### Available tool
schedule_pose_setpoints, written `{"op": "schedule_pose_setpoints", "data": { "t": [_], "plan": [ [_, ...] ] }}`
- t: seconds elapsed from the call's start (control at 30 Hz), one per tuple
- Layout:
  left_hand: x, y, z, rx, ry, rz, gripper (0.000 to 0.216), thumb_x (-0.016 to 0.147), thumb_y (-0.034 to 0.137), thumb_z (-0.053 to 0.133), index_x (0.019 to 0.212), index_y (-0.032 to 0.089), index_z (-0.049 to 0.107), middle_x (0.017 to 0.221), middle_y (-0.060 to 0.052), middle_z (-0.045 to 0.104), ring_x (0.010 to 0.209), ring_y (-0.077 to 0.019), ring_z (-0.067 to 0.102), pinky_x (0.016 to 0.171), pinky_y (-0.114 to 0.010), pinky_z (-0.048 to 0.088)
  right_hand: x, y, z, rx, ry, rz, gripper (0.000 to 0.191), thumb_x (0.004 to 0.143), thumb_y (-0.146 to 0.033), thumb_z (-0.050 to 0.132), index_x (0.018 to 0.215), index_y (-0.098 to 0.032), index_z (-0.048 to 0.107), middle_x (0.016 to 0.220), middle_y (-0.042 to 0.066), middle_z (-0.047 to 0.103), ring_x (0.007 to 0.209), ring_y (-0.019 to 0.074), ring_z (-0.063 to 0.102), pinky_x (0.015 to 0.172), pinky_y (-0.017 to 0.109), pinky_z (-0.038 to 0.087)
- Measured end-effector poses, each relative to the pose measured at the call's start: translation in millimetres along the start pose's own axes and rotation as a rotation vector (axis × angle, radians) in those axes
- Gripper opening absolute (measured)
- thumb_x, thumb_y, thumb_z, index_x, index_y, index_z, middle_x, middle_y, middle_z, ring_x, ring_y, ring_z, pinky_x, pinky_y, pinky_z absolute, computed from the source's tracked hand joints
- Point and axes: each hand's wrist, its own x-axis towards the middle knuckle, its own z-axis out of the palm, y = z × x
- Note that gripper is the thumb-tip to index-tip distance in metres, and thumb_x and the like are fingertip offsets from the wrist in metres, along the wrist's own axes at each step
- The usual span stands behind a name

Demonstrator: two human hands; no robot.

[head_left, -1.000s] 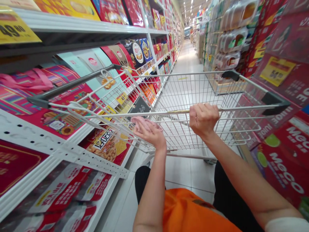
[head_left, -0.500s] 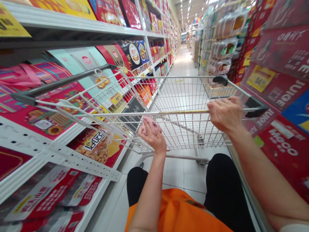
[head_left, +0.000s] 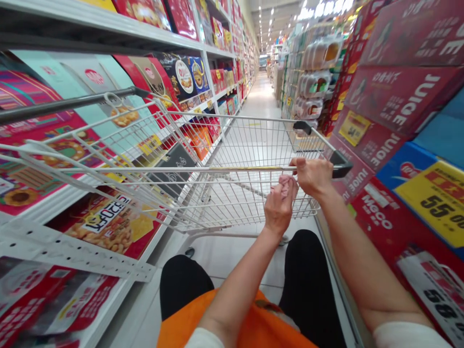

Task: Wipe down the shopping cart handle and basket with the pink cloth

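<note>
A wire shopping cart (head_left: 224, 168) stands across the aisle in front of me, its near top rail running from left to right. My right hand (head_left: 314, 177) is closed around that rail near its right end, beside the black corner piece (head_left: 341, 164). Just below and left of it, my left hand (head_left: 277, 212) clutches a crumpled pink cloth (head_left: 284, 186) close against the cart's near side. The two hands are nearly touching. A dark handle bar (head_left: 72, 100) spans the cart's left end.
Shelves (head_left: 119, 276) with gift boxes and bagged goods line the left, close to the cart. Stacked red cartons (head_left: 395, 106) with yellow price signs (head_left: 435, 203) rise on the right. Wrapped bottle packs (head_left: 315, 79) stand farther along. The tiled aisle (head_left: 259, 99) stretches ahead.
My left hand has moved right with the pink cloth, from the middle of the near side to beside my right hand. My right hand stays on the rail. The view has turned somewhat right.
</note>
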Motion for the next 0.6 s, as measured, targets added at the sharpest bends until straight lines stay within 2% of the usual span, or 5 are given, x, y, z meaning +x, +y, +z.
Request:
{"op": "schedule_pose_setpoints", "data": {
  "t": [0.1, 0.2, 0.3, 0.43, 0.6],
  "plan": [
    [2.5, -14.7, -0.8, 0.058, -0.032, 0.073, 0.053, 0.099, 0.01, 0.05, 0.15, 0.025, 0.051, 0.114, -0.013, 0.067, 0.096, -0.0179, 0.068, 0.092, -0.031, 0.056, -1.6, 6.6, -11.2, 0.052, -0.003, -0.162, 0.091, 0.099, -0.061, -0.009, 0.089, -0.022, 0.072, 0.081, 0.006, 0.074, 0.069, 0.0181, 0.06, 0.067, 0.033, 0.03],
    [9.0, -39.0, -14.6, 0.111, 0.027, 0.074, 0.055, 0.099, 0.009, 0.049, 0.151, 0.025, 0.05, 0.114, -0.012, 0.065, 0.1, -0.0168, 0.067, 0.096, -0.03, 0.054, -1.7, 35.3, -21.9, 0.03, -0.003, -0.36, 0.082, 0.102, -0.057, -0.003, 0.086, -0.023, 0.069, 0.083, 0.004, 0.073, 0.079, 0.018, 0.061, 0.089, 0.036, 0.037],
    [14.0, -47.1, -24.2, 0.096, 0.106, 0.003, 0.054, 0.1, 0.012, 0.051, 0.152, 0.024, 0.049, 0.116, -0.013, 0.063, 0.107, -0.018, 0.064, 0.096, -0.03, 0.055, -2.7, 74.9, -23.6, 0.016, 0.065, -0.337, 0.08, 0.101, -0.06, 0.0, 0.077, -0.024, 0.066, 0.077, 0.004, 0.072, 0.082, 0.0193, 0.062, 0.107, 0.044, 0.032],
    [12.3, -23.3, -12.7, 0.002, 0.13, -0.171, 0.052, 0.102, 0.019, 0.049, 0.154, 0.017, 0.045, 0.123, -0.017, 0.06, 0.113, -0.0202, 0.062, 0.094, -0.032, 0.056, -7.3, 100.7, -12.5, 0.23, 0.118, -0.147, 0.093, 0.095, -0.065, -0.015, 0.066, -0.024, 0.064, 0.071, 0.007, 0.069, 0.084, 0.0217, 0.064, 0.096, 0.041, 0.043],
    [3.8, 29.9, 31.7, 0.014, 0.007, 0.006, 0.048, 0.101, 0.011, 0.046, 0.147, 0.019, 0.053, 0.119, -0.016, 0.067, 0.097, -0.0188, 0.068, 0.086, -0.03, 0.057, -9.9, 89.1, -4.9, 0.299, 0.134, -0.08, 0.095, 0.093, -0.068, -0.017, 0.059, -0.024, 0.06, 0.067, 0.008, 0.066, 0.08, 0.0214, 0.064, 0.08, 0.036, 0.045]
  ]
}}
